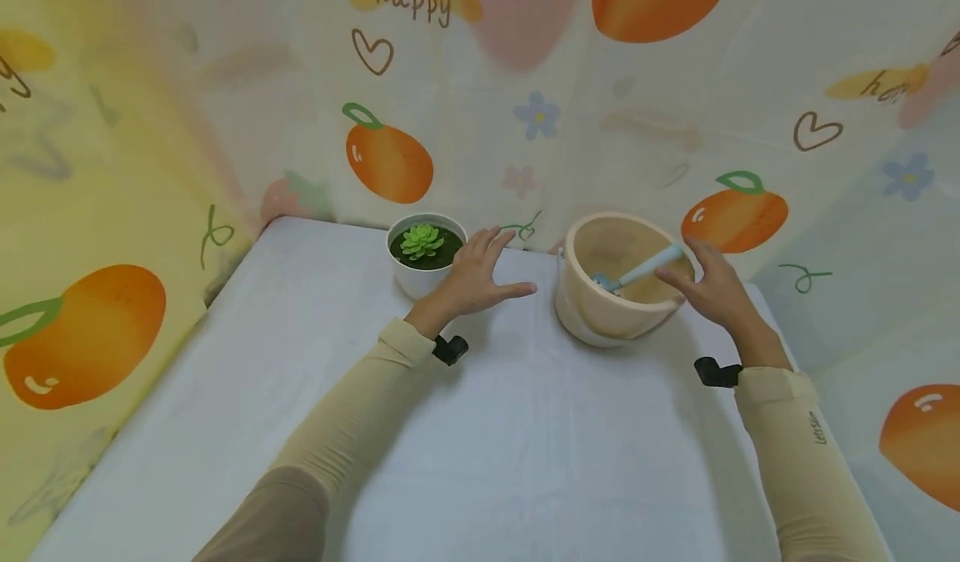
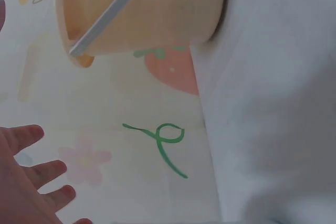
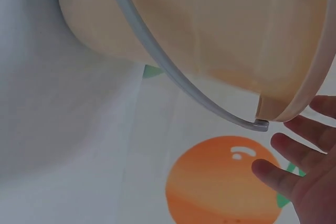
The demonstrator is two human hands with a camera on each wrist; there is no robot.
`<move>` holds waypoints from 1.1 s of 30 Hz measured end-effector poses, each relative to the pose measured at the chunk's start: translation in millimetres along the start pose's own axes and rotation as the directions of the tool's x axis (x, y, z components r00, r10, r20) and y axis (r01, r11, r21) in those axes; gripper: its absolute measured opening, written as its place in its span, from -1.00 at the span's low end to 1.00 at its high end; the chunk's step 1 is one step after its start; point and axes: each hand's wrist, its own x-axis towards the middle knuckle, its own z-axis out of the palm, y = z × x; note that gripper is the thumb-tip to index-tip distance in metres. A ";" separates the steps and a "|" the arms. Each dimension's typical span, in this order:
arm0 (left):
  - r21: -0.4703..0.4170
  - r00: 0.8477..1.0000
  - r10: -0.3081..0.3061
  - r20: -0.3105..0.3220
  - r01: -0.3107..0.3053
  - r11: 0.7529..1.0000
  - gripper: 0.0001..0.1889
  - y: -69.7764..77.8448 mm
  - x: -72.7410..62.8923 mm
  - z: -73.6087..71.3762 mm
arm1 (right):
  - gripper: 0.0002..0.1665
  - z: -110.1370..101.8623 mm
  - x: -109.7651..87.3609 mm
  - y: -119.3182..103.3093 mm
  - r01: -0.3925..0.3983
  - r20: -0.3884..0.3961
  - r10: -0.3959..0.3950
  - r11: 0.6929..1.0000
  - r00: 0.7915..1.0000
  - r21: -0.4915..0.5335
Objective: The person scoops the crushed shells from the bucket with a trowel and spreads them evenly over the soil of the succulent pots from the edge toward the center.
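Observation:
A cream bucket stands at the back right of the table, its thin grey handle hanging down the side. Inside leans a tool with a long light-blue handle; its head lies low in the bucket, too small to identify. My right hand is at the bucket's right rim, thumb and fingers spread near the tool's upper end. Whether they touch it I cannot tell. My left hand hovers with fingers extended between the bucket and a potted succulent, just right of its white pot, holding nothing.
A white cloth covers the table. Behind it hangs a curtain printed with oranges, hearts and flowers, close to the pot and bucket; similar fabric also rises on the left and right sides.

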 end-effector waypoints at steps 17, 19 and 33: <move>-0.073 0.999 0.015 0.032 -0.012 0.997 -0.01 24.9 20.1 17.3 | 0.12 -4.7 5.7 1.1 -0.034 0.020 0.034 0.999 0.999 -0.017; -0.090 0.999 0.013 0.038 -0.009 0.996 -0.01 27.2 23.0 18.8 | 0.12 -5.4 6.4 0.4 -0.036 0.020 0.036 0.999 0.999 -0.022; -0.167 0.997 0.073 0.001 -0.072 0.983 -0.06 45.3 34.8 31.2 | 0.07 -1.9 10.8 -1.4 -0.030 0.049 0.033 0.998 0.998 -0.047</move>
